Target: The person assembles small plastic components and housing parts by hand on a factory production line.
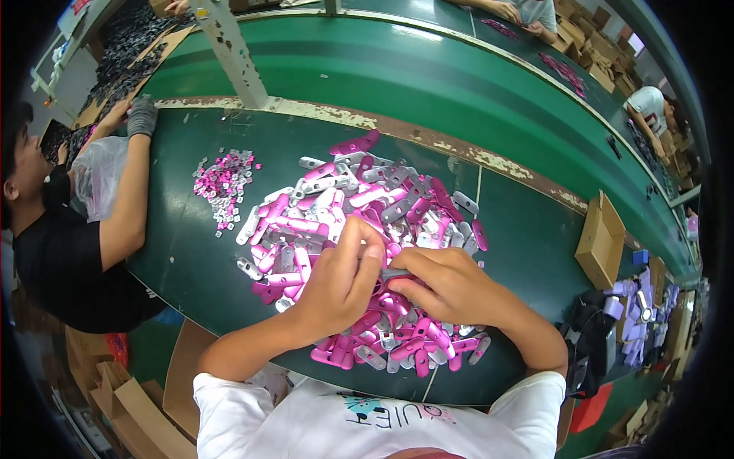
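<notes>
My left hand (344, 275) and my right hand (447, 284) meet over a heap of pink and silver rounded shell pieces (287, 224), many with a small hole. Between my right thumb and forefinger is a small grey piece (394, 273), its far end close to my left fingertips. The left fingers are curled and pinched together. Whatever they grip is mostly hidden behind them, though a bit of pink shows below. More loose shells (420, 348) lie just under my wrists, on the dark green tabletop (527, 252).
Left of the heap sits a cluster of small pink and silver squares (225, 183). A co-worker with a gloved hand (141, 116) and a clear plastic bag (99, 172) is at the left. An open cardboard box (600, 241) and purple parts (638, 317) are at the right. A metal post (233, 57) rises beyond the table.
</notes>
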A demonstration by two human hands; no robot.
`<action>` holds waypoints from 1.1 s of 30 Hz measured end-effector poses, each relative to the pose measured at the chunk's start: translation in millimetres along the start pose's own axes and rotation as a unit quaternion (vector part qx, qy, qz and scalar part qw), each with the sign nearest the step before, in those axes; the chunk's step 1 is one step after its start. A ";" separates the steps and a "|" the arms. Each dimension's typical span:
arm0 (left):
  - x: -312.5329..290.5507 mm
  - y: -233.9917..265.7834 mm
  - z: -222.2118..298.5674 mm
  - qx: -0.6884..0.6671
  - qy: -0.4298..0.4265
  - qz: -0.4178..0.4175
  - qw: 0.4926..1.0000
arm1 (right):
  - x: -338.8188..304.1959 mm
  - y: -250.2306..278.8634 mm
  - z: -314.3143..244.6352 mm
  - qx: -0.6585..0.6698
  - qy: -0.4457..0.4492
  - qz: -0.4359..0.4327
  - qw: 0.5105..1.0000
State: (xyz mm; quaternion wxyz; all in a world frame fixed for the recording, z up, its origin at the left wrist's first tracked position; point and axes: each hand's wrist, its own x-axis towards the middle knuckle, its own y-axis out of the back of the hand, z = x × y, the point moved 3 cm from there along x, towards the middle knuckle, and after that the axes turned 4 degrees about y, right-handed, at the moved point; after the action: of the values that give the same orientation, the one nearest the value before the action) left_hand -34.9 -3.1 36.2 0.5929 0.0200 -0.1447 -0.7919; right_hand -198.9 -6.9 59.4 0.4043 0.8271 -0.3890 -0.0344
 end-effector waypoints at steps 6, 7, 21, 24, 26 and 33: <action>0.5 -0.5 -1.6 -0.029 -0.015 0.007 0.999 | -0.6 -4.6 -5.8 0.007 -0.022 0.001 1.000; 1.9 2.2 1.9 -0.022 -0.010 0.000 1.000 | -0.6 -7.4 -4.9 0.001 0.010 0.046 0.999; 14.7 7.3 -7.9 -0.238 0.144 -0.086 0.957 | -0.7 -7.8 20.5 0.209 -0.108 0.074 0.969; 21.7 8.5 -21.2 -0.142 0.027 -0.018 0.989 | 2.9 -9.7 14.5 0.187 -0.093 0.072 0.975; 23.7 14.7 -14.2 -0.168 0.090 -0.045 0.981 | -2.0 -9.4 27.2 0.332 -0.144 -0.012 0.932; 23.8 12.7 -19.1 -0.154 0.089 0.000 0.984 | -12.4 -11.2 27.8 0.316 -0.123 -0.020 0.940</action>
State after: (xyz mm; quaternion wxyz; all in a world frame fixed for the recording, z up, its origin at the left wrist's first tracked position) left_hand -26.2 -32.8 24.5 0.5994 -0.0014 0.0320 -0.7998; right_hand -211.0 -12.3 29.7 0.0698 0.9093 -0.4098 -0.0192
